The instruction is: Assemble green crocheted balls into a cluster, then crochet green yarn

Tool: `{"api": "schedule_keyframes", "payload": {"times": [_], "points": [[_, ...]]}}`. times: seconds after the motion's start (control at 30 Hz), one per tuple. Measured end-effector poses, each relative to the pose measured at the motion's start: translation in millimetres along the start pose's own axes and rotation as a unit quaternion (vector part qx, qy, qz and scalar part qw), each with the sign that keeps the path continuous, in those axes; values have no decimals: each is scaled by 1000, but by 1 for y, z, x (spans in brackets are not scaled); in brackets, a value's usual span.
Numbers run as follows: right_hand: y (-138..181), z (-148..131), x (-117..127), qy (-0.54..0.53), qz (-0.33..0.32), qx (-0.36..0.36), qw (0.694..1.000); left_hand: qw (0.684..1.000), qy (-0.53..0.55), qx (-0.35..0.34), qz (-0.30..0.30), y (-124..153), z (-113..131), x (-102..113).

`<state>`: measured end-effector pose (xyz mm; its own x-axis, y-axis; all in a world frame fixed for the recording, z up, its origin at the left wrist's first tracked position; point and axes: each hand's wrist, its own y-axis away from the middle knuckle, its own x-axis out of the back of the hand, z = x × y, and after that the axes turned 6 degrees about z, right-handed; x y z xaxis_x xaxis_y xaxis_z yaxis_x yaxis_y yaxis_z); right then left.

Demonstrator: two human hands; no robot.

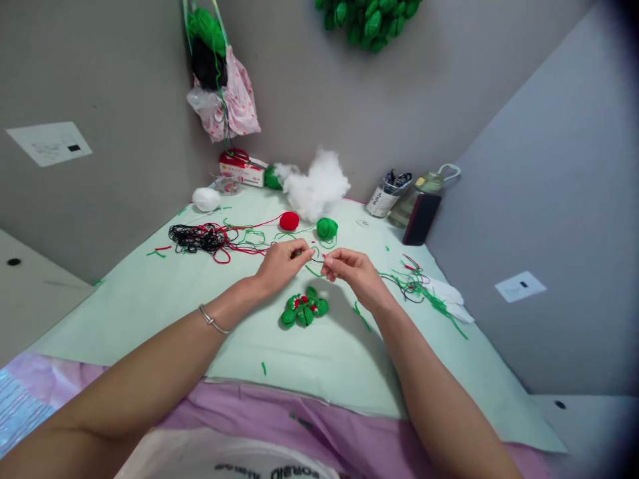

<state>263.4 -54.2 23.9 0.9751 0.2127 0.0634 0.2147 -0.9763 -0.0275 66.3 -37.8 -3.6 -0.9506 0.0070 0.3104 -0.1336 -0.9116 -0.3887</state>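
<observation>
Over the middle of the table, my left hand [283,266] is closed, thumb against forefinger. A dark green bit shows under its curled fingers, mostly hidden. A short black yarn strand [317,261] runs from it to my right hand [353,274], which pinches the strand's other end between thumb and fingertips. A tiny reddish tip shows at those fingertips, too small to name. Below both hands lies a cluster of green crocheted pods [305,315] with red and white in the middle. Just beyond them sit a green yarn ball [327,229] and a red yarn ball [289,221].
Tangled black yarn [197,237] lies left, near a white yarn ball [206,199]. White stuffing [319,186] and red-handled scissors [235,158] on a box are behind. A phone [422,219] leans on a bottle [403,206] beside a pen cup [382,199]. Yarn scraps [434,301] lie right.
</observation>
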Motion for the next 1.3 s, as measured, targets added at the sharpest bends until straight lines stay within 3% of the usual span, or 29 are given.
{"api": "schedule_keyframes", "payload": {"times": [0.2, 0.4, 0.5, 0.7, 0.77, 0.87, 1.07, 1.13, 1.3], "points": [[-5, 1, 10, -40, 61, -18, 997, 997, 72, 33, -16, -1, 2, 0], [-5, -5, 15, -16, 163, 50, 985, 998, 49, 30, -30, 1, 0, -2], [-2, -8, 12, -9, 124, 49, 991, 998, 36, 23, -42, 2, 2, -2], [0, 0, 2, 28, -54, 27, 998, 995, 70, 26, -59, 2, 8, 0], [-1, 3, 3, 24, -47, 31, 998, 995, 76, 36, -46, 1, 8, 0], [-4, 3, 7, 2, 13, 25, 1000, 995, 95, 24, -34, 1, 9, 1], [-2, -4, 4, -41, 66, 45, 996, 995, 14, -47, -87, 5, 15, 0], [2, -5, -2, -20, 46, 70, 996, 996, 39, -21, -79, 6, 16, -4], [9, -1, -16, 76, -6, 100, 992, 960, 222, 159, -64, 7, 19, -9]]}}
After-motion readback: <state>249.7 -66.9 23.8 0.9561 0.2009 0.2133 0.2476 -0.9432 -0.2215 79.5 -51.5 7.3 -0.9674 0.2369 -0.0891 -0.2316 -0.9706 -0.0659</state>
